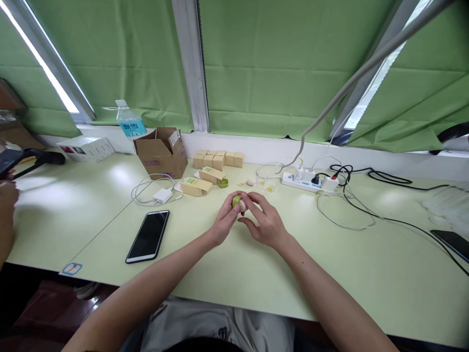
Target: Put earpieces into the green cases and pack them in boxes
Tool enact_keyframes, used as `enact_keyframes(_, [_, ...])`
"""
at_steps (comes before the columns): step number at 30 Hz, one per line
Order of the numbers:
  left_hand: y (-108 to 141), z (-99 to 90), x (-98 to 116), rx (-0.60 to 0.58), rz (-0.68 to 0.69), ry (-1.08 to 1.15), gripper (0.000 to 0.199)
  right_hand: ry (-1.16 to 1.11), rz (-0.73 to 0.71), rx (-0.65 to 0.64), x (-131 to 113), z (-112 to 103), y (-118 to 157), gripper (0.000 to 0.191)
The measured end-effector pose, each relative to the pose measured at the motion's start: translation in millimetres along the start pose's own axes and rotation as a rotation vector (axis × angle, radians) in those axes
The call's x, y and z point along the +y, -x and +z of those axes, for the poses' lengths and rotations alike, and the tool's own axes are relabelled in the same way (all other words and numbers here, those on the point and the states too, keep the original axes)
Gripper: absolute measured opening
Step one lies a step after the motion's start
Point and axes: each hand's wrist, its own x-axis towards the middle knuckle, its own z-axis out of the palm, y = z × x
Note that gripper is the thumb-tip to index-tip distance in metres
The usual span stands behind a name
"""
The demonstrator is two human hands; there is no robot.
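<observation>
Above the middle of the table, my left hand point(223, 220) is closed around a small round object, green on one side and pale pinkish white on the other point(236, 201). The fingertips of my right hand point(264, 221) press against its pale side, while the right thumb stands a little apart below. My fingers cover part of the object, so its exact kind does not show. Just beyond my hands lie a small green cup-like piece point(223, 183) and a pale egg-shaped piece point(251, 182). Small clear plastic pieces with yellow spots point(270, 186) sit beside the egg-shaped one.
Opened small cartons point(196, 187) and several closed ones point(220, 159) stand behind, near a cardboard box point(161, 154). A phone point(148, 236) and charger point(162, 196) lie left. A power strip point(304, 182) with cables is right. Another person's hand point(7, 193) shows far left.
</observation>
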Motion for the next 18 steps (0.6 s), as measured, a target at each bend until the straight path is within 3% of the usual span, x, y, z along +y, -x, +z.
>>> enact_keyframes(3, [-10, -8.9, -1, 0.102, 0.038, 0.034, 0.06, -0.064, 0.165, -0.021, 17, 6, 9, 0.084])
enact_keyframes(5, [-15, -15.5, -1, 0.172, 0.057, 0.033, 0.062, -0.102, 0.341, 0.047, 38, 13, 17, 0.074])
enact_keyframes(8, [-19, -23.9, -2, 0.243, 0.062, -0.002, 0.064, -0.067, 0.72, 0.229, 81, 23, 29, 0.068])
enact_keyframes(10, [-21, -27.4, -4, 0.248, 0.065, -0.015, 0.066, -0.054, 0.997, 0.175, 109, 28, 33, 0.077])
enact_keyframes(14, [-22, -29.6, -5, 0.224, 0.079, -0.061, 0.068, -0.06, 1.153, 0.063, 147, 33, 30, 0.072])
enact_keyframes(18, [-22, -29.3, 0, 0.229, 0.064, -0.069, 0.065, -0.084, 1.232, 0.029, 155, 32, 21, 0.049])
